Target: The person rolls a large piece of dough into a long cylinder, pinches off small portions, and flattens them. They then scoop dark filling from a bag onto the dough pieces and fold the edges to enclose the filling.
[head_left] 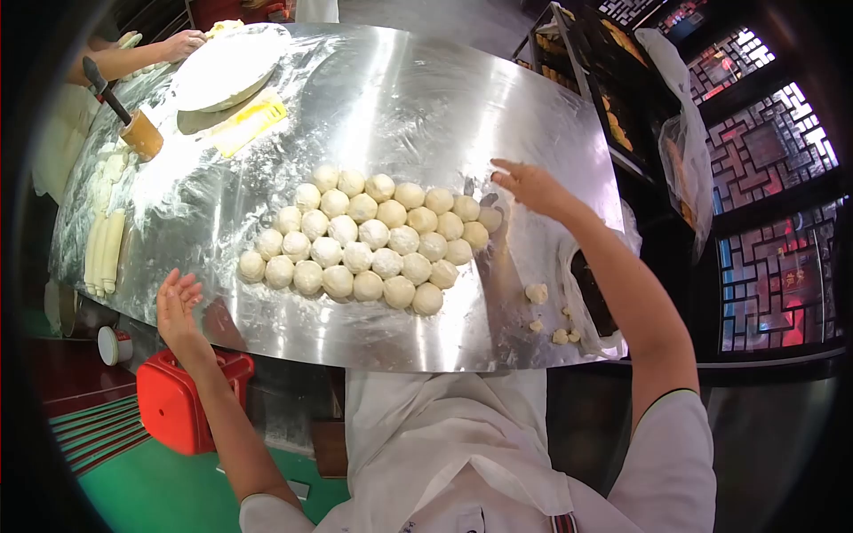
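Floured dough balls (374, 234) lie in several close rows on the middle of a steel table (418, 98). My left hand (180, 311) is raised near the table's front edge, left of the balls, with its fingers apart and nothing in it. My right hand (533, 188) reaches over the table just beyond the right end of the rows. Its fingers are stretched out, and I see nothing held in it. Small dough scraps (536, 293) are scattered below my right forearm.
Long dough strips (107, 253) lie at the left, below a wooden roller (142, 135) with a dark handle. Behind are a large white bowl (227, 71), a yellow sheet (251, 123) and another person's hand (183, 44). A tray rack (613, 107) stands right; a red bin (173, 404) sits below left.
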Motion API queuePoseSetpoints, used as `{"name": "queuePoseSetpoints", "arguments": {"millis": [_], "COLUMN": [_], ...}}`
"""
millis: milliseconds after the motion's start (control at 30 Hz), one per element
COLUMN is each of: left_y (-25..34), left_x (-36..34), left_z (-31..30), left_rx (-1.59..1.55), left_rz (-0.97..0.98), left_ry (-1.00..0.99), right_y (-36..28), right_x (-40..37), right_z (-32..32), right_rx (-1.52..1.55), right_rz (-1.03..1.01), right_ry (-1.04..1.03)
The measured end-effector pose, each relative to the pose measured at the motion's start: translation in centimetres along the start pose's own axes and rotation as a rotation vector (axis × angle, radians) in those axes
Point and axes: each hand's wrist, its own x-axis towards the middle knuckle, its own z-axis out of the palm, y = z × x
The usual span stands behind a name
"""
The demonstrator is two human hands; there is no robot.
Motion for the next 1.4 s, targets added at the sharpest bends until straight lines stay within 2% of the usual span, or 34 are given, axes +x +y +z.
{"name": "queuePoseSetpoints", "arguments": {"millis": [33,100,133,167,233,367,433,567,633,700,733,767,800,833,900,933,967,1033,1067,1200,1267,1300,1367,1400], "left_y": [-0.4,-1.2,-1.8,-2.6,-2.8,-2.3,-2.0,-2.0,-2.2,-1.8,-1.8,-1.9,-2.0,-2.0,-1.9,-1.8,-1.7,-1.8,-1.5,-2.1,-2.0,-2.2,-3.0,-3.1], "left_x": [0.6,2.2,2.7,3.3,3.7,3.7,3.4,3.4,3.5,3.5,3.5,3.6,3.6,3.6,3.7,3.7,3.5,3.7,3.7,3.9,3.7,3.8,4.1,4.1], "left_z": [-0.2,-0.8,-0.8,-0.9,-0.7,0.1,0.2,0.2,0.1,0.3,0.3,0.3,0.3,0.2,0.2,0.3,0.2,0.1,0.3,0.2,0.3,0.2,0.0,0.0], "left_rx": [-0.006,0.145,0.127,0.032,0.199,0.233,0.242,0.275,0.284,0.294,0.289,0.294,0.274,0.254,0.278,0.297,0.301,0.304,0.292,0.280,0.309,0.306,0.329,0.335], "left_rz": [0.002,0.050,0.052,-0.069,-0.013,-0.082,-0.071,-0.105,-0.084,-0.084,-0.070,-0.070,-0.050,-0.033,-0.059,-0.089,-0.079,-0.095,-0.116,-0.052,-0.040,-0.037,-0.005,0.011], "left_ry": [0.010,0.067,0.071,0.118,0.071,0.091,0.113,0.120,0.121,0.111,0.105,0.117,0.109,0.096,0.109,0.110,0.106,0.096,0.099,0.078,0.084,0.071,0.079,0.087], "right_y": [-0.1,-1.9,-4.8,-8.6,-14.5,-24.5,-28.6,-34.8,-36.6,-37.8,-38.4,-38.8,-39.1,-39.3,-39.2,-38.6,-38.3,-37.8,-36.6,-29.0,-23.6,-22.1,-20.6,-19.2], "right_x": [1.7,4.9,7.6,10.0,12.2,19.3,23.1,29.3,31.7,33.2,33.7,34.1,34.2,34.2,33.7,33.5,31.9,25.3,22.7,12.6,9.6,7.5,3.3,2.4], "right_z": [-1.1,-2.5,-3.0,-3.1,-3.1,0.1,2.3,6.7,8.7,10.3,10.6,11.0,11.4,11.7,11.5,10.8,9.6,5.3,3.0,-3.1,-4.8,-5.3,-6.2,-6.3], "right_rx": [-0.133,-0.126,-0.110,-0.117,-0.116,-0.110,-0.127,-0.275,-0.466,-0.423,-0.387,-0.352,-0.156,-0.153,-0.112,-0.013,0.107,0.093,0.056,0.134,-0.356,-0.551,-0.237,-0.242], "right_rz": [-0.089,-0.190,-0.291,-0.364,-0.398,-0.694,-0.770,-0.759,-0.685,-0.683,-0.653,-0.618,-0.567,-0.570,-0.766,-0.771,-0.707,-0.563,-0.557,-0.433,-0.506,-0.435,-0.338,-0.337], "right_ry": [0.058,0.084,0.106,0.107,0.066,0.178,0.196,0.297,0.346,0.286,0.166,0.048,-0.010,-0.016,0.147,0.118,0.020,-0.215,-0.337,-0.264,-0.218,-0.291,-0.174,-0.171]}}
